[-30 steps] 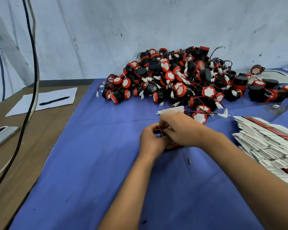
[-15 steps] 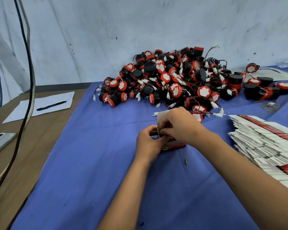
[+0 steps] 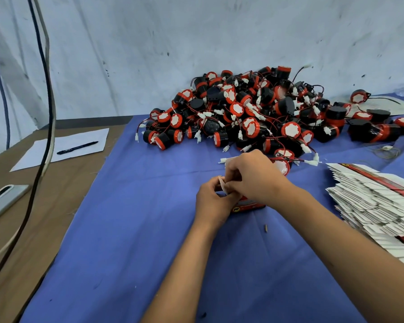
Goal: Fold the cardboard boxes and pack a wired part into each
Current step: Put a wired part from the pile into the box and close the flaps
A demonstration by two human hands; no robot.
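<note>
A small red-and-white cardboard box (image 3: 248, 205) rests on the blue cloth (image 3: 138, 217) in the middle of the table. My left hand (image 3: 211, 201) grips its left end, pinching a pale flap (image 3: 222, 185). My right hand (image 3: 252, 176) lies over the box's top, fingers closed on the same flap end. Most of the box is hidden under both hands. Behind them lies a big heap of black-and-red wired parts (image 3: 254, 113) with white connectors. A stack of flat unfolded boxes (image 3: 371, 201) sits at the right.
The bare brown table (image 3: 44, 217) at the left holds a white sheet (image 3: 63, 148) with a black pen (image 3: 77, 148) and a grey phone (image 3: 2, 201). Black and white cables (image 3: 44, 89) hang down at the left. A grey wall stands close behind the heap.
My hands stay on the box and keep working its flap; the left hand has shifted slightly along the box's end. The camera view has moved a little.
</note>
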